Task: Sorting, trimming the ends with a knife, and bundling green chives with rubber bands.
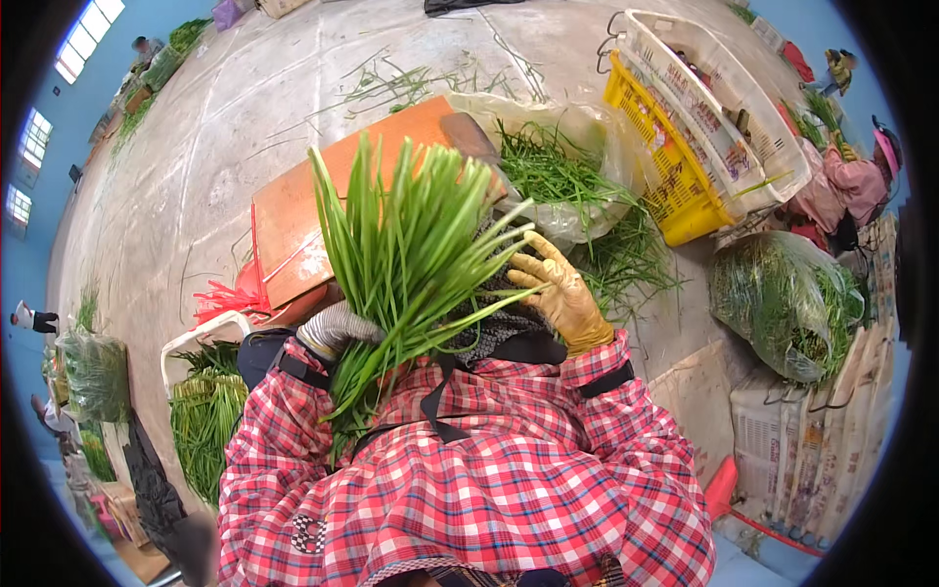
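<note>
Bare concrete floor spreads wide ahead, strewn with loose green blades. Over an orange board, a bunch of long green leaves is gripped near its base by the left hand, in a grey glove and closed round the stalks, so the tips fan upward. The right hand, yellow-gloved with fingers spread, is laid against the bunch's side, seemingly to steady it. Room is hemmed on the right by a yellow crate and a clear bag of greens.

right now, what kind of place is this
Probably a vegetable sorting or packing shed. The left hand grips a bunch of long green leaves, more greens fill clear plastic bags, and stacked yellow and white crates stand on a bare concrete floor.
</note>
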### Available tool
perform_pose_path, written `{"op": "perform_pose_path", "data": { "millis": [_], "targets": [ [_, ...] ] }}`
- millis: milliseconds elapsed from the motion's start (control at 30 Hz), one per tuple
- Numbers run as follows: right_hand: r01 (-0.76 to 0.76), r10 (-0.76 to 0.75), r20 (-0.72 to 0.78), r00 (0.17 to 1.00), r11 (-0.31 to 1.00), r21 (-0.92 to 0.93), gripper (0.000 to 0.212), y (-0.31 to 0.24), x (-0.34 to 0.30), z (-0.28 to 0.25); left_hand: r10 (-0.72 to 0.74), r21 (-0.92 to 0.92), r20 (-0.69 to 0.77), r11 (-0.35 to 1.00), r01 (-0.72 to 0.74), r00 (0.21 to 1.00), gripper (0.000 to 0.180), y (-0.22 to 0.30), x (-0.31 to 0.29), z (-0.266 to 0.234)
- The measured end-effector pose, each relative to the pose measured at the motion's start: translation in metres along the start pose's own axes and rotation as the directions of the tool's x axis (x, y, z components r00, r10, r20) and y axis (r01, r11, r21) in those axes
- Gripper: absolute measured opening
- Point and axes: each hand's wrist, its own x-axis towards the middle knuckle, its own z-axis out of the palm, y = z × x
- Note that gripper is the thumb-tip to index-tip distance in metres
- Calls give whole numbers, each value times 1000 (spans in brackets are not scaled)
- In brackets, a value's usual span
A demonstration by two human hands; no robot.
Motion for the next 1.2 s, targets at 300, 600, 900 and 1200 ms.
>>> {"op": "perform_pose_path", "data": {
  "millis": [300, 600, 900, 1200],
  "targets": [
    [82, -182, -241, 953, 924, -373, 50, -7, -8, -61, -133, -227, 65, 963, 144, 989, 57, -59, 19, 3],
    [321, -444, 179, 878, 269, -908, 24, -69, -4, 23, -137, -309, 99, 937, 161, 986, 62, -61, 18, 7],
    [220, -150, 164, 975, 538, -814, 31, -7, 41, -1, -99, -162, 36, 981, 104, 994, 62, -69, 18, 2],
    [181, -345, -5, 939, 506, -843, 14, 11, 35, 14, -6, -40, -79, 999, 3, 997, 55, -59, 10, 29]
  ]
}}
